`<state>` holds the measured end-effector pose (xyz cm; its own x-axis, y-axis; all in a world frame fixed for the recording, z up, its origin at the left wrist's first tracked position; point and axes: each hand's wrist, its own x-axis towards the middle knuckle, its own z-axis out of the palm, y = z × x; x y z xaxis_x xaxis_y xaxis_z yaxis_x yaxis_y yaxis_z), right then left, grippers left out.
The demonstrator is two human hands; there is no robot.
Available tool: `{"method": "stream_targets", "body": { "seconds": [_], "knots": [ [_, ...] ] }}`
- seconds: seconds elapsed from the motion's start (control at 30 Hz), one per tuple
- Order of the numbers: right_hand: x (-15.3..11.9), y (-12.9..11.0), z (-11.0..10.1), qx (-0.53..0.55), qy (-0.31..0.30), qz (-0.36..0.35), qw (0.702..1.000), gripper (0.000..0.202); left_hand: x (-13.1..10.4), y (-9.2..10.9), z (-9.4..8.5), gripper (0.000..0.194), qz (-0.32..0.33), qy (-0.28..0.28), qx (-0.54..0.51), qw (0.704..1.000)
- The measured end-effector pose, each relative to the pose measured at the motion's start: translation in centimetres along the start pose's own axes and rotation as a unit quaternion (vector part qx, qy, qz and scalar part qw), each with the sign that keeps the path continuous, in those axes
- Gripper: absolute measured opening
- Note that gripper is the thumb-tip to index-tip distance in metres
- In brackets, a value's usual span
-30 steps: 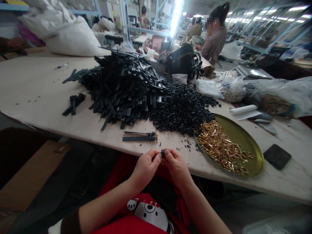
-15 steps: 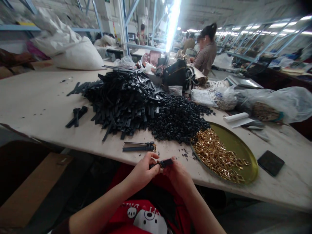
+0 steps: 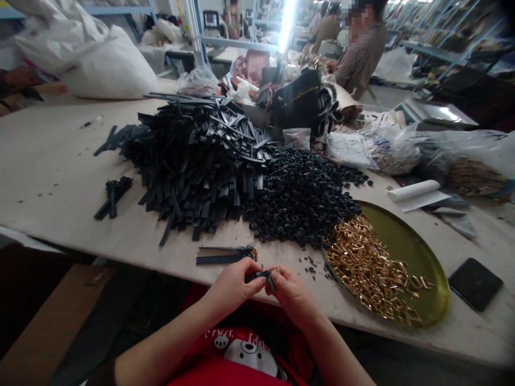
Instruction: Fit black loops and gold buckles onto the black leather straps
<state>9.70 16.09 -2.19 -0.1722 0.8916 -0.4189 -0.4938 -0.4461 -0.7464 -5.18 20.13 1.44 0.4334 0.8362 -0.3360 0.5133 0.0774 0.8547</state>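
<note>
Head view: my left hand [image 3: 235, 285] pinches small flat black leather-like strap [image 3: 262, 274]; my right hand [image 3: 293, 297] pinches its other end. Strap sits between hands. Shiny gold metal buckles [image 3: 362, 268] at three o'clock, black round loops [image 3: 298, 198] at one. Step looks like working strap end; next move seems to need firm pinch, careful fingertips.
</note>
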Motion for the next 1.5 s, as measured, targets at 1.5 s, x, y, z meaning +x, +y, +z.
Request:
{"method": "stream_targets", "body": {
  "seconds": [1.5],
  "knots": [
    [-5.5, 5.3, 2.4, -0.445, -0.048, -0.265, 0.854, 0.022, -8.1, -2.8, -0.2, 0.023, -0.034, -0.135, -0.072, 0.988]
  ]
}}
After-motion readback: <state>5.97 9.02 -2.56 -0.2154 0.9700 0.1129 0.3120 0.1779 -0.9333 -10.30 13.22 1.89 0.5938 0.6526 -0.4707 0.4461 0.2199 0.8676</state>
